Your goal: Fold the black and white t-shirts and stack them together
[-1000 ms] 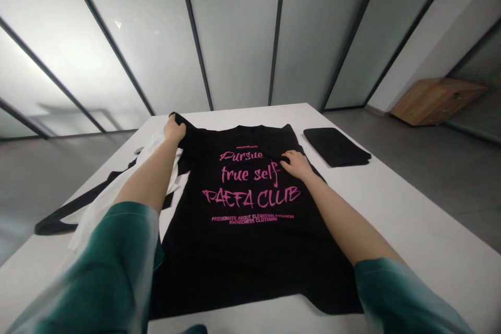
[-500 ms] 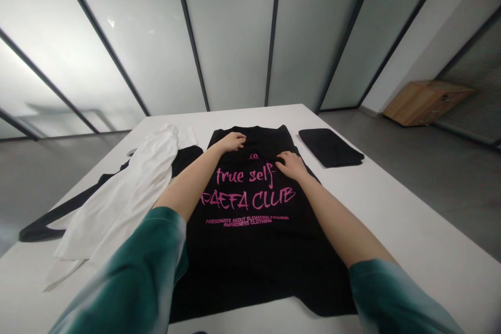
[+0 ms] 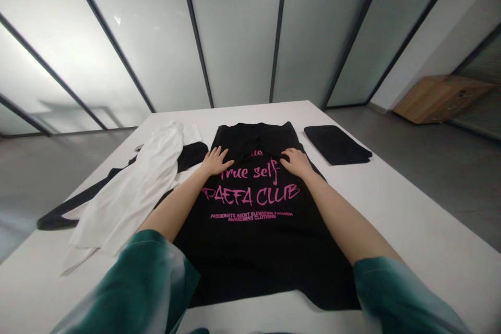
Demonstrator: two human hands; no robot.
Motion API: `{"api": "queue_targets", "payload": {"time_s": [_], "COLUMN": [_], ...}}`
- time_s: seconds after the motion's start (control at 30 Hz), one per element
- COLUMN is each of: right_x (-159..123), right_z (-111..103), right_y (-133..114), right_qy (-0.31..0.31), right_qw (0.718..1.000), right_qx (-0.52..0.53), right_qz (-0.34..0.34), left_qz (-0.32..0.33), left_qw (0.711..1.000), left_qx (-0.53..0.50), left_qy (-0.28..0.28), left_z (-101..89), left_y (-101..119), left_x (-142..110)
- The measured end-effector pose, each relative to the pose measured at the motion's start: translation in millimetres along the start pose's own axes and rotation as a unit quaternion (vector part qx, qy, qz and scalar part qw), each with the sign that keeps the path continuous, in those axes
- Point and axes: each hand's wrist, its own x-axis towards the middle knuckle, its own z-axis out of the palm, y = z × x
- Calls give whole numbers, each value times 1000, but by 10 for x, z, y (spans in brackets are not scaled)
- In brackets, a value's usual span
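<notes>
A black T-shirt (image 3: 254, 240) with pink lettering lies flat on the white table (image 3: 410, 229), its sleeves folded in over the top. My left hand (image 3: 216, 160) rests flat on the shirt's upper left part, fingers spread. My right hand (image 3: 296, 162) lies flat on the upper right part, beside the words "true self". Both hands press on the cloth and hold nothing.
A white garment (image 3: 133, 193) lies crumpled to the left over another black garment (image 3: 78, 203). A folded black cloth (image 3: 336, 144) sits at the right rear of the table. A wooden cabinet (image 3: 438, 98) stands on the floor at far right; glass panels stand behind.
My left hand folded the shirt's left sleeve in over the chest, let it go, and now lies flat lower on the shirt. The right hand stayed in place.
</notes>
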Motion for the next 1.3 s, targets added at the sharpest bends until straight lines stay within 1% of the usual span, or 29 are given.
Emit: {"api": "queue_targets", "payload": {"time_s": [0.07, 0.13, 0.17, 0.2, 0.23, 0.3, 0.33, 0.37, 0.4, 0.5, 0.53, 0.57, 0.67, 0.7, 0.77, 0.83, 0.9, 0.97, 1.0, 1.17, 1.3], "right_x": [-3, -5, -4, -3, -1, 2, 3, 2, -1, -16, -22, -27, -34, -33, -28, -19, -6, 11, 21, 121, 289], "right_z": [1, 4, 6, 10, 14, 21, 23, 23, 22, 7, 1, -5, -8, -2, 21, 46, 63, 67, 65, 73, 116], "right_y": [-1, 2, 6, 10, 15, 25, 28, 29, 28, 3, -11, -28, -84, -99, -120, -125, -121, -115, -113, -106, -98], "right_qy": [2, 3, 3, 5, 6, 5, 4, 3, 1, 7, 13, 21, 36, 32, 7, -33, -67, -82, -85, -89, -85], "right_qw": [1000, 1000, 1000, 1000, 1000, 1000, 1000, 1000, 1000, 1000, 1000, 1000, 999, 999, 998, 993, 989, 989, 989, 989, 989], "right_qx": [-1, 0, 0, 0, 0, 0, 1, 1, 2, -1, -4, -9, -31, -39, -53, -56, -52, -50, -50, -56, -62], "right_qz": [-2, -1, -1, 0, 1, 0, -1, -1, 0, 10, 11, 7, -8, 0, 45, 98, 119, 115, 112, 106, 100], "left_qz": [8, 27, 40, 54, 64, 70, 68, 68, 69, 82, 87, 90, 84, 67, 9, -59, -101, -110, -108, -104, -115], "left_qw": [1000, 998, 998, 998, 998, 993, 990, 989, 990, 994, 994, 992, 984, 982, 980, 981, 985, 989, 991, 992, 991], "left_qx": [11, 24, 26, 23, 16, -3, -10, -15, -17, -27, -33, -41, -65, -72, -79, -74, -63, -54, -51, -49, -55], "left_qy": [-24, -44, -38, -16, 18, 96, 123, 131, 122, 64, 61, 72, 141, 161, 183, 171, 127, 81, 68, 45, 35], "left_z": [-62, -174, -225, -261, -277, -244, -200, -146, -89, 35, 51, 57, 37, 29, 26, 39, 57, 71, 74, 63, 40], "left_y": [-14, 10, 39, 80, 130, 243, 296, 342, 378, 428, 431, 431, 438, 441, 443, 432, 409, 383, 372, 329, 285], "left_x": [-23, -12, -3, 4, 8, 9, 7, 5, 4, 1, -5, -17, -80, -104, -139, -141, -111, -60, -32, 113, 247]}}
